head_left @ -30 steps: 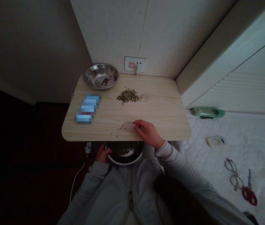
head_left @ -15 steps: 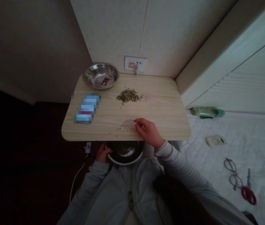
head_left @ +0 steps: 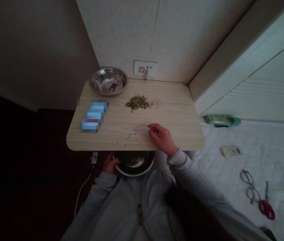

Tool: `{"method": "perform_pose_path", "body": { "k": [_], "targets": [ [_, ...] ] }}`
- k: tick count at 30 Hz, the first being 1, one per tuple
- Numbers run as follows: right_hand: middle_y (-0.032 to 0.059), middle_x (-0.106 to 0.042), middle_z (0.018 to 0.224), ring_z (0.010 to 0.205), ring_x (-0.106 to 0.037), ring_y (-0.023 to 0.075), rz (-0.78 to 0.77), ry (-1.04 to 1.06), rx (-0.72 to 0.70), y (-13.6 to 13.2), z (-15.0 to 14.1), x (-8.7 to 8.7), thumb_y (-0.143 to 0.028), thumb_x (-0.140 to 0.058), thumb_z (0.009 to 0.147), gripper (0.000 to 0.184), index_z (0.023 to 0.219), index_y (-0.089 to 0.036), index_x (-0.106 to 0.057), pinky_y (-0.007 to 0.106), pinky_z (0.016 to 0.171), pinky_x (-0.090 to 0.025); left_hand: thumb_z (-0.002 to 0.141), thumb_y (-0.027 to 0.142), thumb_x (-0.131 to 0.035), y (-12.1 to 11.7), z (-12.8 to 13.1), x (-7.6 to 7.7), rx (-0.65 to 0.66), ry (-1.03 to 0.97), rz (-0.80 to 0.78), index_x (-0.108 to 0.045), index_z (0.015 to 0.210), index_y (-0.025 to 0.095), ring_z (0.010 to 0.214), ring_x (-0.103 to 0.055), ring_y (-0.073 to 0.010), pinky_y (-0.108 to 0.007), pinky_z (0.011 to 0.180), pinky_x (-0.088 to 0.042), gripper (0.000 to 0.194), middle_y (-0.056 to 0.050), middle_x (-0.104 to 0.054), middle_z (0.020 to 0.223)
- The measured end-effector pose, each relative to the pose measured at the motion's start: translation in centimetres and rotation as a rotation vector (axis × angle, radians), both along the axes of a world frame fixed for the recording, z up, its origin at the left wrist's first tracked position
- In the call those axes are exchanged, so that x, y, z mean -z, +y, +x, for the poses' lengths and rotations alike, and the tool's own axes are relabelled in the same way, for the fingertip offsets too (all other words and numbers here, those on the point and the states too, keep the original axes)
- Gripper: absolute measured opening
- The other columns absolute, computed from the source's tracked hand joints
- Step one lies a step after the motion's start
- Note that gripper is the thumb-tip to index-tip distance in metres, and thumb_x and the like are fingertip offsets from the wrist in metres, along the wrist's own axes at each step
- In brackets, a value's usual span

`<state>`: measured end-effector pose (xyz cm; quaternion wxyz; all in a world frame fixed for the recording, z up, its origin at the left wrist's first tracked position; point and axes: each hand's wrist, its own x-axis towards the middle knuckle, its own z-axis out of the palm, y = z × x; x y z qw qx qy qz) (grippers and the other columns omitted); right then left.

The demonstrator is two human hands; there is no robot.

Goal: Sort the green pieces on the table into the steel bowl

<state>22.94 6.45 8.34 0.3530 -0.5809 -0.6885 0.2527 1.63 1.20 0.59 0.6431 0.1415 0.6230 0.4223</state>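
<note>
In my right hand [head_left: 162, 136] is a thin, clear, rounded plastic piece [head_left: 142, 129], pinched at its right end low over the tabletop. Its exact kind is unclear. Below the table's near edge, my left hand [head_left: 111, 164] grips the left rim of a bowl [head_left: 134, 173] at my lap. Small dark green grains show inside that bowl, partly covered by the table edge. A loose pile of green grains [head_left: 138, 102] lies on the wooden table [head_left: 179, 117], beyond my right hand. Several stray grains [head_left: 127, 137] dot the near edge, left of the plastic piece.
A shiny metal basin [head_left: 108, 81] stands at the table's back left, with a blurred-out phone [head_left: 94, 116] in front of it. A wall socket [head_left: 146, 68] sits behind. On the white bedding at right lie a green bottle [head_left: 222, 120], a remote [head_left: 231, 151], glasses [head_left: 250, 185] and red-handled scissors [head_left: 266, 210].
My right hand has shifted slightly right and away from me with the clear plastic piece. My left hand and the bowl have stayed in place.
</note>
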Motion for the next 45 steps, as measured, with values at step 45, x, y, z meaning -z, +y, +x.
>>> {"method": "perform_pose_path", "body": {
  "k": [45],
  "targets": [
    [0.0028, -0.056, 0.073, 0.065, -0.051, 0.0114, -0.022, 0.020, 0.005, -1.0, -0.9, 1.4, -0.023, -0.041, 0.074, 0.021, 0.092, -0.017, -0.051, 0.024, 0.062, -0.042, 0.040, 0.007, -0.051, 0.0, 0.1, -0.3, 0.018, -0.032, 0.017, -0.053, 0.072, 0.017, 0.026, -0.030, -0.0029, -0.017, 0.028, -0.017, 0.033, 0.010, -0.045, 0.036]
  ]
}}
